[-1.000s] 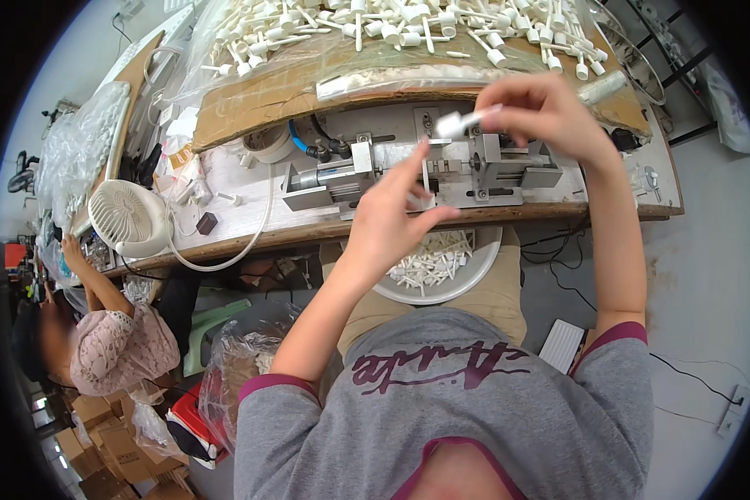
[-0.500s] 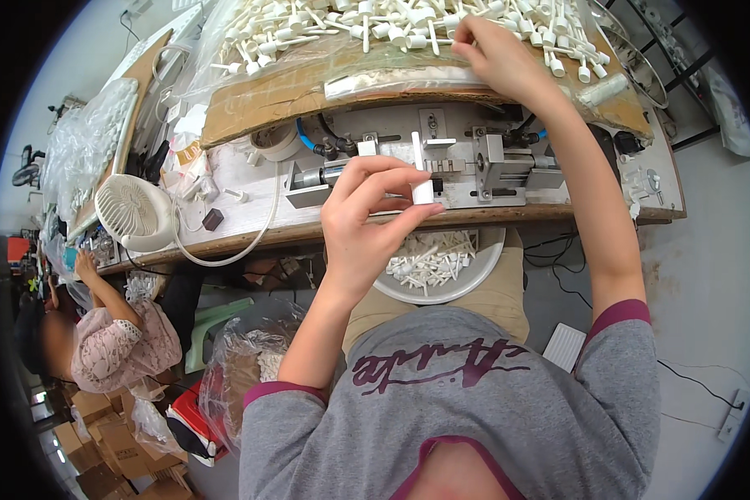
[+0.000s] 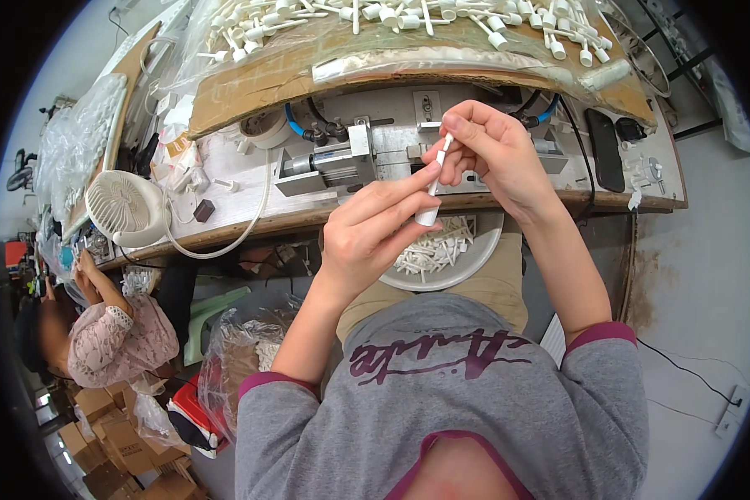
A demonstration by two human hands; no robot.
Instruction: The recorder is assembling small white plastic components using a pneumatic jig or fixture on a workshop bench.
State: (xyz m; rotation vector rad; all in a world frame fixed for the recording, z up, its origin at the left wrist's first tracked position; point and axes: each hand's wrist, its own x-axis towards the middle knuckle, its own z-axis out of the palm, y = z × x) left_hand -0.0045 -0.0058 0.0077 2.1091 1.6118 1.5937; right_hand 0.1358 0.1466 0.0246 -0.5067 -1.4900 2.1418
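While both hands are brought together above the near edge of the workbench [image 3: 246, 231], a white stemmed piece [image 3: 428, 213] is held between them in the head view. Its cup-shaped end is turned down toward the person, and its narrow stem is pointed up and away, so that the long axis is slanted from lower left to upper right. The cup end and lower stem are gripped between the thumb and fingers of the left hand [image 3: 360, 236], with the wide end left showing beneath the fingertips. At the upper end, a thin white tip is pinched by the thumb and fingers of the right hand [image 3: 500, 158]; whether this tip is part of the same piece or a separate one cannot be told. Below the hands, a grey bowl [image 3: 485, 258] is seen over the person's lap, filled with small white sticks [image 3: 427, 260]. Behind the hands, a metal fixture [image 3: 346, 158] is partly covered by the right hand, and beyond it a heap of white pieces [image 3: 496, 40] is spread on a plastic-covered cardboard sheet [image 3: 262, 93]. To the right, a black phone [image 3: 606, 150] is laid on the bench; to the left, a white fan [image 3: 125, 208] is placed
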